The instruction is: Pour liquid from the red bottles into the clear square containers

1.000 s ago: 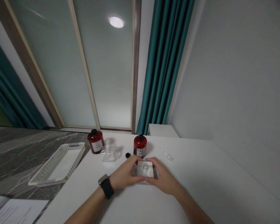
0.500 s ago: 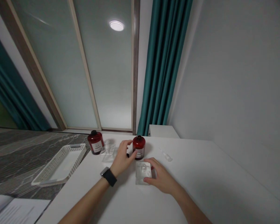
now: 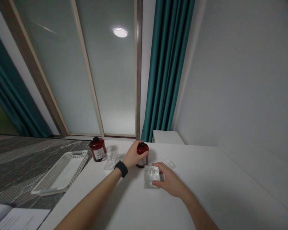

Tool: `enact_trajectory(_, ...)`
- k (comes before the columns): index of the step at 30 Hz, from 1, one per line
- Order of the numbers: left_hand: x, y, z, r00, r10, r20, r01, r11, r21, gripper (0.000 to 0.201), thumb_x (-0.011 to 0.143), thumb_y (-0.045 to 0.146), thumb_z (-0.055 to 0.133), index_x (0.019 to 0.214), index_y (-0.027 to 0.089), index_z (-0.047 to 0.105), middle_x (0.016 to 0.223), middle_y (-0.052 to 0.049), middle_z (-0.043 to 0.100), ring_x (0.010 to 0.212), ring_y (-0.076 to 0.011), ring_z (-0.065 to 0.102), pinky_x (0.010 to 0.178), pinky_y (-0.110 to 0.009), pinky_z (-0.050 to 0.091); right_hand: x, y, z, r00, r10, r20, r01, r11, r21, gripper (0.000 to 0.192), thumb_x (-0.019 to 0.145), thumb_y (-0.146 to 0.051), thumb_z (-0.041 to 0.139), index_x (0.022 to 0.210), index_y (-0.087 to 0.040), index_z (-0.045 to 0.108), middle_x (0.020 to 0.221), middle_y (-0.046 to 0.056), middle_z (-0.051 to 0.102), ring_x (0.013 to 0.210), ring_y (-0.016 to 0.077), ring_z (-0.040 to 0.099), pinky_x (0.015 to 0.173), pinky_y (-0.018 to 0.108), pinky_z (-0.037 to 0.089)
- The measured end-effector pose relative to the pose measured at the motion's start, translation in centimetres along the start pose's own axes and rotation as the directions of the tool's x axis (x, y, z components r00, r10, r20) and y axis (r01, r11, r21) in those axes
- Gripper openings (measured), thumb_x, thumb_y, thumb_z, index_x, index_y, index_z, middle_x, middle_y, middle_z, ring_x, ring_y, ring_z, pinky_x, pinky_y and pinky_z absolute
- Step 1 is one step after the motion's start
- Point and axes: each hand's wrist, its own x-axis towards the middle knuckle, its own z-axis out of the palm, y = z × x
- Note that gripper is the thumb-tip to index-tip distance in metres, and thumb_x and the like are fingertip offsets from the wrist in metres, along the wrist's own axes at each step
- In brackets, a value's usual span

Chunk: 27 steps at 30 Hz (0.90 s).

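My left hand (image 3: 133,155), with a black watch on its wrist, wraps around a small dark red bottle (image 3: 143,154) that stands on the white table (image 3: 206,191). My right hand (image 3: 169,182) rests against the right side of a clear square glass bottle (image 3: 151,176) lying just in front of the red bottle. A second dark red bottle with a black cap (image 3: 97,149) stands further left, with another clear glass bottle (image 3: 110,156) beside it.
A white perforated plastic tray (image 3: 60,172) sits at the table's left edge. A small clear piece (image 3: 170,162) lies to the right of the red bottle. Papers (image 3: 16,218) lie at the lower left. Teal curtains and frosted glass panels stand behind the table.
My left hand left the clear glass bottle, reached forward and closed around the red bottle. My right hand stayed on the glass bottle. The small black cap by the red bottle is no longer visible.
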Motion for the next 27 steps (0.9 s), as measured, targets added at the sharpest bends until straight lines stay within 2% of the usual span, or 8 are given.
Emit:
enact_trajectory(3,-0.7,0.5,-1.0,0.997,-0.018,0.07,0.022,0.998,-0.057,0.052,0.078,0.028,0.07,0.123,0.015,0.047,0.116,-0.01,0.062,0.106,-0.0249,0.062,0.099,-0.042,0.049,0.0,0.6,-0.8,1.0,0.006,0.011,-0.006,1.0,-0.024,0.055,0.073,-0.013,0.072,0.125,-0.024,0.059,0.123,0.005,0.061,0.113,0.0245,0.058,0.095,0.038,0.048)
enact_trajectory(6,-1.6,0.8,-2.2,0.98,-0.019,0.197,0.049,0.987,-0.152,0.051,0.076,0.027,0.071,0.12,0.017,0.047,0.114,-0.01,0.062,0.104,-0.0252,0.062,0.099,-0.044,0.049,0.0,1.2,-1.4,0.999,0.016,0.029,-0.015,0.999,-0.038,0.055,0.073,-0.015,0.071,0.125,-0.024,0.058,0.125,0.006,0.06,0.114,0.024,0.058,0.097,0.039,0.048)
enact_trajectory(10,-2.5,0.9,-3.9,0.934,0.107,0.341,-0.022,0.97,-0.243,0.05,0.079,0.027,0.067,0.125,0.019,0.049,0.124,-0.011,0.056,0.113,-0.0265,0.057,0.102,-0.045,0.046,0.1,1.6,-1.7,0.999,0.023,0.026,-0.022,0.999,-0.029,0.054,0.073,-0.016,0.071,0.125,-0.024,0.058,0.125,0.006,0.059,0.115,0.0246,0.057,0.098,0.04,0.048)
enact_trajectory(15,-4.1,1.2,-5.3,0.886,0.212,0.412,-0.096,0.954,-0.285,0.053,0.085,0.036,0.062,0.135,0.023,0.049,0.126,-0.011,0.05,0.12,-0.029,0.051,0.106,-0.046,0.041,-0.1,1.5,-1.6,0.999,0.035,0.023,-0.034,0.999,-0.035,0.052,0.075,-0.019,0.069,0.125,-0.024,0.055,0.126,0.007,0.059,0.117,0.0257,0.057,0.1,0.042,0.046)
enact_trajectory(18,-5.7,1.2,-4.7,0.92,0.178,0.35,-0.053,0.94,-0.338,0.057,0.087,0.039,0.061,0.139,0.022,0.045,0.132,-0.012,0.05,0.125,-0.0313,0.049,0.109,-0.049,0.037,-0.3,1.3,-1.4,0.995,0.082,0.059,-0.081,0.996,-0.024,0.051,0.08,-0.024,0.066,0.128,-0.024,0.049,0.121,0.006,0.061,0.11,0.0246,0.06,0.098,0.042,0.046)
enact_trajectory(22,-7.9,0.8,-2.2,0.982,0.041,0.184,0.046,0.894,-0.446,0.074,0.08,0.039,0.069,0.143,0.019,0.035,0.14,-0.016,0.048,0.129,-0.0344,0.048,0.113,-0.051,0.033,-0.5,1.3,-1.2,0.99,0.117,0.083,-0.116,0.993,-0.022,0.054,0.081,-0.029,0.066,0.13,-0.023,0.045,0.117,0.006,0.063,0.108,0.0257,0.06,0.097,0.043,0.045)
enact_trajectory(25,-8.8,0.9,-0.1,0.988,-0.123,0.095,0.154,0.851,-0.502,0.099,0.064,0.029,0.082,0.145,0.019,0.025,0.135,-0.015,0.051,0.122,-0.0328,0.054,0.112,-0.052,0.034,-0.4,1.9,-0.8,0.988,0.144,0.046,-0.139,0.986,-0.091,0.071,0.07,-0.029,0.077,0.133,-0.023,0.045,0.124,0.008,0.06,0.117,0.0306,0.055,0.102,0.046,0.041)
enact_trajectory(27,-9.1,1.0,0.8,0.981,-0.188,0.045,0.185,0.843,-0.505,0.094,0.064,0.024,0.08,0.142,0.018,0.028,0.135,-0.015,0.051,0.122,-0.0312,0.055,0.112,-0.051,0.035,-0.3,2.2,-0.4,0.982,0.186,0.014,-0.182,0.971,-0.154,0.08,0.064,-0.029,0.081,0.135,-0.025,0.043,0.128,0.009,0.058,0.123,0.0331,0.051,0.105,0.049,0.038)
